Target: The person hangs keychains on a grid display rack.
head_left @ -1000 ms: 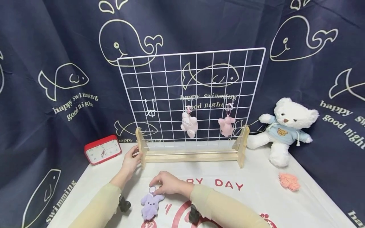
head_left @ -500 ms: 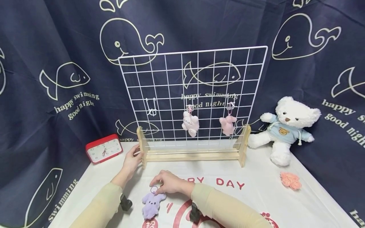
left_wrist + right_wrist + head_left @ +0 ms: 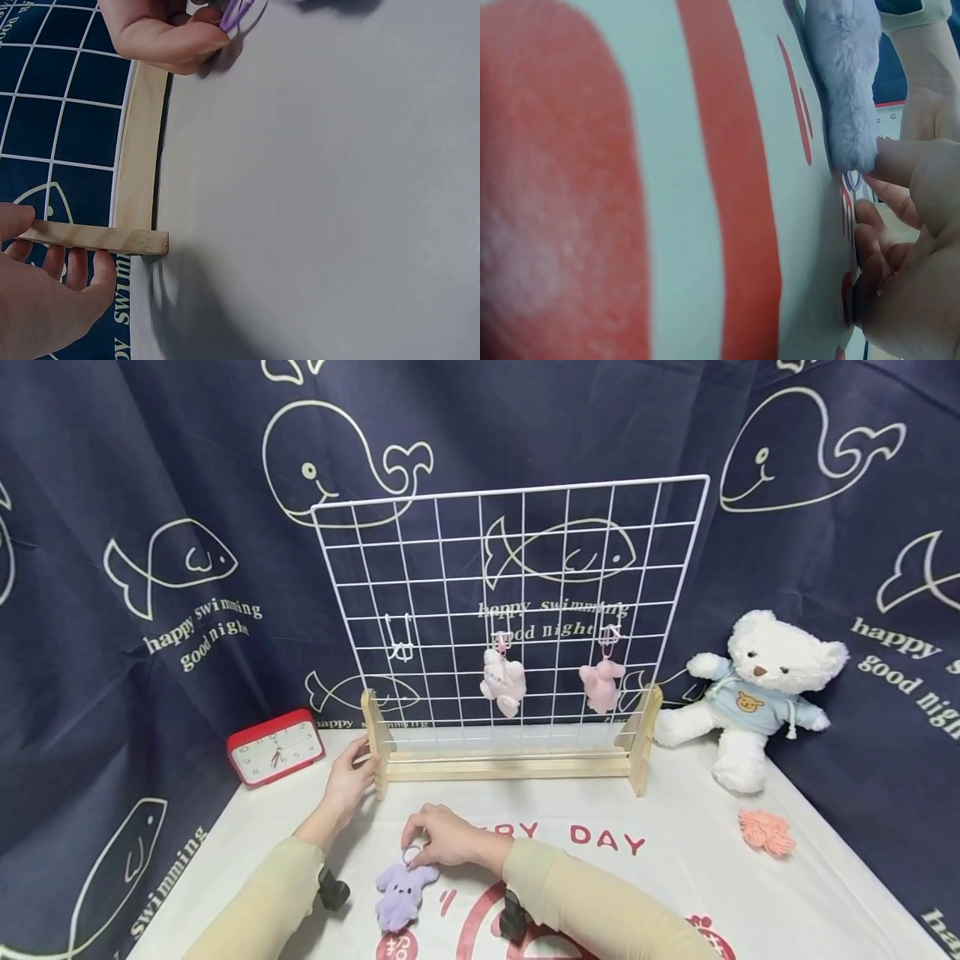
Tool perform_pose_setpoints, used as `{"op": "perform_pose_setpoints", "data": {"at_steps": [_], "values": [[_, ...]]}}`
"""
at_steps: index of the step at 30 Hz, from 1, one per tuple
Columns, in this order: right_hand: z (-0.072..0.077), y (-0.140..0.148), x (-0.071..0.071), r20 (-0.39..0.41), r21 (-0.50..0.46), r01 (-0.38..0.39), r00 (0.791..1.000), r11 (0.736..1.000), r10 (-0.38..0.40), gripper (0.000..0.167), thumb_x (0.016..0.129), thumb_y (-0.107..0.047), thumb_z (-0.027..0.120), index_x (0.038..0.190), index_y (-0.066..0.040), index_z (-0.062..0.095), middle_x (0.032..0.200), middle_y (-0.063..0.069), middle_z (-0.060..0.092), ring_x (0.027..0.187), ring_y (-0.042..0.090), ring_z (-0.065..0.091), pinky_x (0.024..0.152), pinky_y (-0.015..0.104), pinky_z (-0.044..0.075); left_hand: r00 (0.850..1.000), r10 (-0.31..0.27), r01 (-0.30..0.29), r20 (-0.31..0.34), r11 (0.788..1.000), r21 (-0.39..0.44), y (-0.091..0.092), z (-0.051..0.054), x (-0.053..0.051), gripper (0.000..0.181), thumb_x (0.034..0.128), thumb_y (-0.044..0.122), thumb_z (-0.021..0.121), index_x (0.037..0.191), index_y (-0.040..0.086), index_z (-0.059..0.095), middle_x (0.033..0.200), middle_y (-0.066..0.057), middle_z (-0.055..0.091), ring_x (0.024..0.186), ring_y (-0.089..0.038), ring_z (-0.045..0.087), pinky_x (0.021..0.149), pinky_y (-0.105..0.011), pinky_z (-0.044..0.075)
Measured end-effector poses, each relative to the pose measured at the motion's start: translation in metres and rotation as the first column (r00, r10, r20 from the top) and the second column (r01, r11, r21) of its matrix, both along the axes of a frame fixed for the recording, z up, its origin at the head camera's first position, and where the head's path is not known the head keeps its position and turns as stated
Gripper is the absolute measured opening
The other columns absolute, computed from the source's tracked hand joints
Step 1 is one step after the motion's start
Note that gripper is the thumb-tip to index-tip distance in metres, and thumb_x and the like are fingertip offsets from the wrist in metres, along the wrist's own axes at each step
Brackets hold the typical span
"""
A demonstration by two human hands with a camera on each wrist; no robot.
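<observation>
Two hands are in use. Your left hand [image 3: 351,781] grips the rack's wooden upright [image 3: 127,240], thumb on one face, fingers on the other. Your right hand [image 3: 448,837] pinches the purple ring [image 3: 235,15] of the purple plush [image 3: 401,897], which lies on the white tablecloth [image 3: 600,893] at seven o'clock from the wire grid's [image 3: 522,558] centre. A pink plush [image 3: 602,685] hangs at four o'clock; a red clock [image 3: 276,748] stands at eight.

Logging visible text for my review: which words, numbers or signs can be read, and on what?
"happy swimming": dark curtain
"good night": dark curtain
"RY DAY": white tablecloth, its start covered by the right hand
Numerals: red clock, too small to quote surely
Red round signs: white tablecloth, too small or covered to read
</observation>
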State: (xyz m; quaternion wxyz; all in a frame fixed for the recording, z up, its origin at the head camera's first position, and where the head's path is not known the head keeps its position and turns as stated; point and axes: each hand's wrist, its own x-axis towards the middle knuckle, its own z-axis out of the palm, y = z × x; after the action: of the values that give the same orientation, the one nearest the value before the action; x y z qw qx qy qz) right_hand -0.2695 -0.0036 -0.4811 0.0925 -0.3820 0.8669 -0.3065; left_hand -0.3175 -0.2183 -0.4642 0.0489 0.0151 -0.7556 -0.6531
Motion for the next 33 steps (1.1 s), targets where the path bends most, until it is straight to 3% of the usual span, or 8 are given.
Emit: {"op": "perform_pose_setpoints", "data": {"at_steps": [8, 16, 21, 26, 33], "values": [[0.003, 0.003, -0.001, 0.087, -0.078, -0.076, 0.993, 0.994, 0.083, 0.025, 0.079, -0.002, 0.085, 0.096, -0.012, 0.070, 0.083, -0.006, 0.067, 0.075, 0.002, 0.055, 0.073, 0.013, 0.046, 1.000, -0.002, 0.002, -0.011, 1.000, 0.010, 0.004, 0.003, 0.001, 0.055, 0.1041, 0.002, 0.052, 0.156, -0.001, 0.034, 0.148, -0.031, 0.043, 0.135, -0.047, 0.044, 0.110, -0.055, 0.042], [0.005, 0.009, 0.000, 0.106, -0.099, -0.087, 0.990, 0.991, 0.098, 0.028, 0.083, 0.010, 0.074, 0.098, -0.013, 0.073, 0.084, -0.006, 0.067, 0.076, 0.000, 0.056, 0.075, 0.016, 0.048, 1.000, -0.011, 0.011, -0.013, 1.000, 0.020, 0.005, 0.003, 0.003, 0.056, 0.1042, 0.003, 0.053, 0.156, 0.000, 0.033, 0.149, -0.032, 0.042, 0.136, -0.048, 0.043, 0.110, -0.056, 0.042], [0.005, 0.010, -0.001, 0.175, -0.157, -0.050, 0.982, 0.986, 0.077, 0.023, 0.083, 0.009, 0.077, 0.098, -0.008, 0.074, 0.083, -0.008, 0.064, 0.072, -0.002, 0.058, 0.069, 0.015, 0.052, 1.000, 0.003, -0.003, -0.008, 1.000, 0.010, 0.005, 0.002, 0.004, 0.054, 0.1042, 0.003, 0.053, 0.155, 0.000, 0.035, 0.148, -0.031, 0.044, 0.134, -0.048, 0.045, 0.109, -0.056, 0.043], [0.005, 0.011, -0.004, 0.222, -0.228, 0.025, 0.975, 0.973, 0.027, 0.011, 0.083, 0.006, 0.079, 0.084, -0.004, 0.074, 0.080, -0.006, 0.064, 0.067, 0.000, 0.060, 0.063, 0.016, 0.052, 1.000, 0.007, -0.007, -0.009, 1.000, 0.015, 0.004, 0.002, 0.004, 0.054, 0.1041, 0.003, 0.052, 0.155, 0.000, 0.036, 0.148, -0.030, 0.044, 0.135, -0.047, 0.045, 0.109, -0.055, 0.043], [0.003, 0.012, -0.007, 0.194, -0.232, 0.019, 0.981, 0.972, 0.027, 0.010, 0.084, 0.005, 0.078, 0.084, -0.005, 0.077, 0.078, -0.007, 0.068, 0.070, -0.002, 0.061, 0.068, 0.016, 0.053, 1.000, 0.001, -0.001, -0.004, 1.000, 0.014, 0.002, 0.002, 0.001, 0.054, 0.1041, 0.002, 0.052, 0.156, 0.001, 0.035, 0.149, -0.030, 0.043, 0.135, -0.047, 0.044, 0.109, -0.056, 0.043]]}}
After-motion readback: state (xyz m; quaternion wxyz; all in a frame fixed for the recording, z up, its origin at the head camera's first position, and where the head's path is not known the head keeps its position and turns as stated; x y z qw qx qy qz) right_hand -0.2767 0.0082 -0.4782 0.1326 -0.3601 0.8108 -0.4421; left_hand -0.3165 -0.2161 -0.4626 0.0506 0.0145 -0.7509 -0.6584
